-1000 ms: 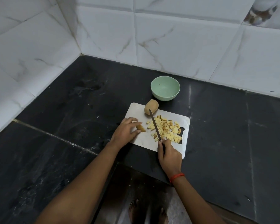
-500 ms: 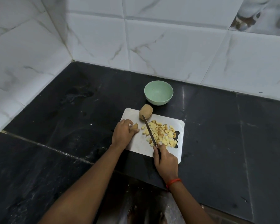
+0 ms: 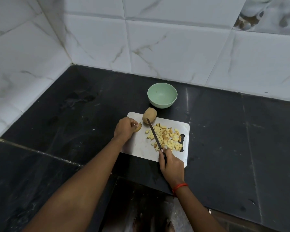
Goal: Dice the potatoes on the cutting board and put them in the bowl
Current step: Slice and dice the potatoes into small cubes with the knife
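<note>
Pulling the potato piece [image 3: 138, 127] away from the blade, left hand [image 3: 124, 129] now pinches it at the cutting board's [image 3: 141, 148] left edge | right hand [image 3: 171, 163] grips knife [image 3: 154, 135], blade against diced pile [image 3: 167, 137] | whole potato [image 3: 149, 115] uncut, bowl [image 3: 159, 104] just beyond board, unfilled | dicing likely half done.

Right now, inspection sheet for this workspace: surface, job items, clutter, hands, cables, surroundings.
Surface: dark stone counter, white cutting board on it.
Job's things: whole potato at board's far edge; diced potato on its right half; green bowl behind board, empty; knife at the pile's left side.
Clutter: nothing seen.
Hands: left hand holds a potato piece; right hand grips the knife handle.
Cables: nothing seen.
Surroundings: white marble-look wall tiles, corner at left.
</note>
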